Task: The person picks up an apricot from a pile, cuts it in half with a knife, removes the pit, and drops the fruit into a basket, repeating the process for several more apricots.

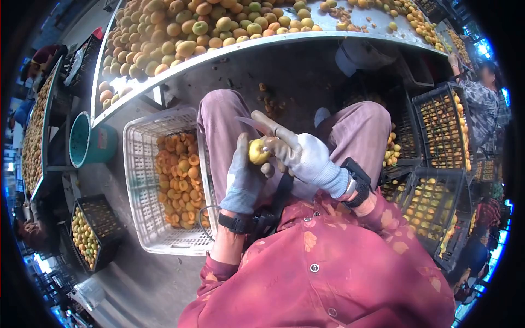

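My left hand [243, 172], in a grey-white work glove with stained fingertips, is closed around a yellow-green apricot [257, 152]. My right hand [303, 156], gloved the same way, grips a small knife [250, 122] whose blade points away to the upper left. The right hand's fingers are close against the apricot's right side, and its handle is hidden inside them. Both hands are above my lap, between my knees. Left of my leg, a white plastic crate [143, 183] contains many halved, pitted apricots [179, 180].
A metal-edged table [229, 50] heaped with whole apricots [180, 27] spans the front. A teal bucket [94, 141] and black crate [104, 218] stand left. Black crates [437, 128] of apricots are stacked right. A co-worker [481, 104] is at far right.
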Motion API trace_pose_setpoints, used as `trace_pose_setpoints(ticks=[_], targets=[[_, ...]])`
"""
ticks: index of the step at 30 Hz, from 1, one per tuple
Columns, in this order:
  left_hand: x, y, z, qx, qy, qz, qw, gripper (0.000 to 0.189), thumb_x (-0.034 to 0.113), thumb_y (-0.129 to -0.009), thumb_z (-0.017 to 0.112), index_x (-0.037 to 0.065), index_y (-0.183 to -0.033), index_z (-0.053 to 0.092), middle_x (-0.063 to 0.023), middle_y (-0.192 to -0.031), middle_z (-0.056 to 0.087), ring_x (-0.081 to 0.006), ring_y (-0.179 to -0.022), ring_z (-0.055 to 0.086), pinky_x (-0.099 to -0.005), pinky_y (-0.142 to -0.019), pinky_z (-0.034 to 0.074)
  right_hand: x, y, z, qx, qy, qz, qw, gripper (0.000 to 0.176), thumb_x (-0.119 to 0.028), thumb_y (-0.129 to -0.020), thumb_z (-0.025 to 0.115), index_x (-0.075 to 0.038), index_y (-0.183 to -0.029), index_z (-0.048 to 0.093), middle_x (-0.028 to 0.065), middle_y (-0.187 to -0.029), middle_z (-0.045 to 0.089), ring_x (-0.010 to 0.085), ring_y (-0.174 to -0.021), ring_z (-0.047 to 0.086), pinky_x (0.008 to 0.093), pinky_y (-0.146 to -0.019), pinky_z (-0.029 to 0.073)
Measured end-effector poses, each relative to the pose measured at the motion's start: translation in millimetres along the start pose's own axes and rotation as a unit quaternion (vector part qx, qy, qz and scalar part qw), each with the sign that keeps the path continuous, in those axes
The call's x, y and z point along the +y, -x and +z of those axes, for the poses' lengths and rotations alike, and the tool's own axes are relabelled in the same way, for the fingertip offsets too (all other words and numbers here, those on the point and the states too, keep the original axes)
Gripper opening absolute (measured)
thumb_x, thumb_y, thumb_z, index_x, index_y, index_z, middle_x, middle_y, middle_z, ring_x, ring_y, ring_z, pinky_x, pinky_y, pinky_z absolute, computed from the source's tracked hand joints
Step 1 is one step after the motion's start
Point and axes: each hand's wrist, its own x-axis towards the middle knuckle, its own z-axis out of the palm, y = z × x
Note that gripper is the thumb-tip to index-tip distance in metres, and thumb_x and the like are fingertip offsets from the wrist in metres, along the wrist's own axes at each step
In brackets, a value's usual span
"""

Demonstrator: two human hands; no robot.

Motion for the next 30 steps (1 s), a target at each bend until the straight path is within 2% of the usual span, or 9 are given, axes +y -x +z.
trace_pose_setpoints(ticks=[8,15,17,20,21,23,24,27,30], targets=[[-1,-2,-7,-0.029,-0.048,0.014,0.998,0.043,0.048,-0.097,0.049,0.007,-0.1,0.06,-0.0018,-0.082,0.062,-0.0092,-0.058,0.052,-0.0206,-0.05,0.043,3,-6,7,0.041,0.177,-0.003,0.983,0.051,-0.04,-0.098,0.051,-0.022,-0.144,0.041,0.0141,-0.082,0.069,0.0305,-0.071,0.069,0.0378,-0.062,0.054],[-7,-4,-12,0.031,-0.092,0.027,0.995,0.051,0.056,-0.095,0.049,0.007,-0.096,0.061,-0.0013,-0.075,0.059,-0.0075,-0.051,0.047,-0.0207,-0.045,0.035,19,-6,22,0.11,0.271,-0.101,0.951,0.053,-0.043,-0.096,0.053,-0.022,-0.143,0.043,0.0144,-0.071,0.067,0.0263,-0.057,0.066,0.0367,-0.052,0.051],[-8,-3,-10,0.065,-0.105,0.021,0.992,0.046,0.052,-0.096,0.05,0.008,-0.098,0.06,-0.0009,-0.069,0.058,-0.0085,-0.05,0.049,-0.0194,-0.048,0.04,10,-4,18,-0.015,-0.015,0.109,0.994,0.055,-0.046,-0.096,0.053,-0.023,-0.144,0.042,0.0082,-0.063,0.064,0.0162,-0.045,0.06,0.0316,-0.048,0.049],[-9,-4,-19,0.042,-0.149,0.023,0.988,0.049,0.054,-0.095,0.049,0.007,-0.098,0.06,-0.0009,-0.073,0.059,-0.0056,-0.05,0.046,-0.0191,-0.043,0.033,23,-9,11,-0.113,-0.129,0.189,0.967,0.055,-0.046,-0.098,0.049,-0.019,-0.145,0.04,0.003,-0.057,0.058,0.0084,-0.04,0.051,0.0265,-0.047,0.048],[-9,-3,-14,0.043,-0.149,0.022,0.988,0.049,0.054,-0.095,0.049,0.007,-0.098,0.06,-0.0009,-0.073,0.059,-0.0056,-0.05,0.046,-0.0191,-0.043,0.033,25,-6,11,-0.114,-0.13,0.19,0.966,0.055,-0.046,-0.098,0.049,-0.019,-0.145,0.04,0.003,-0.057,0.058,0.0084,-0.04,0.051,0.0265,-0.047,0.048],[-7,-2,-2,0.087,-0.178,0.079,0.977,0.048,0.054,-0.095,0.05,0.007,-0.098,0.06,-0.0009,-0.074,0.061,-0.005,-0.05,0.046,-0.0183,-0.043,0.031,27,1,14,-0.156,-0.399,0.145,0.892,0.056,-0.044,-0.101,0.044,-0.012,-0.146,0.037,0.0028,-0.055,0.055,0.0082,-0.037,0.047,0.0219,-0.044,0.045],[-8,-4,-6,0.074,-0.184,0.082,0.977,0.049,0.054,-0.095,0.049,0.006,-0.1,0.061,-0.0024,-0.077,0.062,-0.0067,-0.05,0.046,-0.0191,-0.044,0.033,22,2,15,-0.141,-0.417,0.116,0.89,0.058,-0.044,-0.102,0.041,-0.005,-0.145,0.036,0.0042,-0.056,0.054,0.0065,-0.037,0.044,0.0181,-0.04,0.04],[-6,-7,-12,0.023,-0.104,0.023,0.994,0.055,0.054,-0.097,0.046,0.003,-0.111,0.06,-0.0055,-0.084,0.063,-0.0086,-0.053,0.046,-0.0225,-0.047,0.034,24,3,10,-0.091,-0.454,0.069,0.883,0.062,-0.046,-0.1,0.043,-0.005,-0.145,0.035,0.0046,-0.059,0.056,0.0056,-0.038,0.045,0.0162,-0.039,0.038],[-2,-5,-6,0.002,-0.106,0.031,0.994,0.063,0.054,-0.097,0.043,-0.003,-0.12,0.056,-0.0069,-0.085,0.062,-0.0091,-0.054,0.046,-0.0225,-0.051,0.036,13,8,-2,-0.028,-0.371,0.084,0.925,0.062,-0.046,-0.099,0.047,-0.004,-0.143,0.039,0.0029,-0.061,0.055,0.0039,-0.043,0.047,0.0167,-0.039,0.036]])
